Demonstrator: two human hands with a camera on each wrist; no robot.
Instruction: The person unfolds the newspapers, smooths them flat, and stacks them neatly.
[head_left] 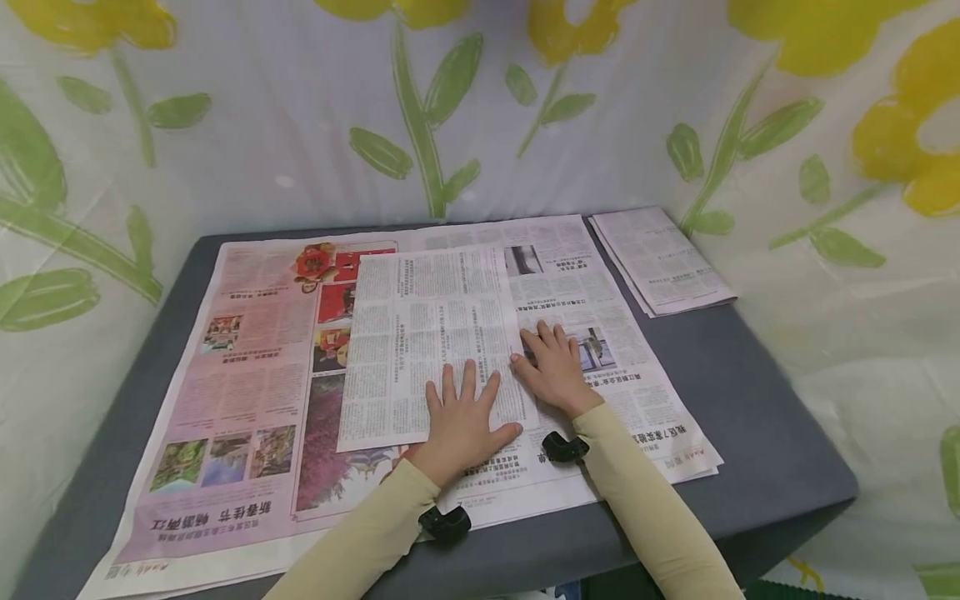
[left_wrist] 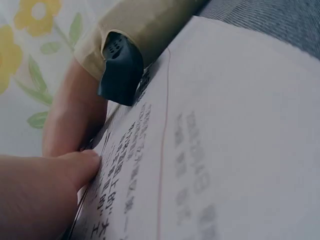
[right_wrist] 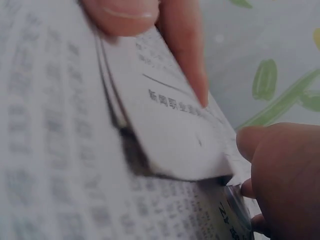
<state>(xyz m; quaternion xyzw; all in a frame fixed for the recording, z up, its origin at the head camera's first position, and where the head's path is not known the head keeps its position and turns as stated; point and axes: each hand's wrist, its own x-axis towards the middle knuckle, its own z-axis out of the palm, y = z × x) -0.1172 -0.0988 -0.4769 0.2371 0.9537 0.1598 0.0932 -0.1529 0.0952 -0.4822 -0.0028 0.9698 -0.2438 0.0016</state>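
Near the middle of the table, a folded newspaper (head_left: pixel 427 333) lies on top of a spread-out newspaper (head_left: pixel 240 392). My left hand (head_left: pixel 457 429) rests on the folded one's near part, palm down with fingers spread. Along its right edge is my right hand (head_left: pixel 555 371), its fingers extended over the edge and the printed sheet beneath. In the right wrist view, the layered paper edge (right_wrist: pixel 175 160) stands slightly off the sheet below, with my right hand (right_wrist: pixel 295 175) beside it. My left thumb (left_wrist: pixel 82 167) touches the paper in the left wrist view.
Another folded newspaper stack (head_left: pixel 663 262) sits at the table's back right corner. The grey tablecloth (head_left: pixel 750 417) shows around the papers. A flower-printed curtain (head_left: pixel 300 125) encloses the back and sides. Each wrist wears a small black camera (head_left: pixel 446 525).
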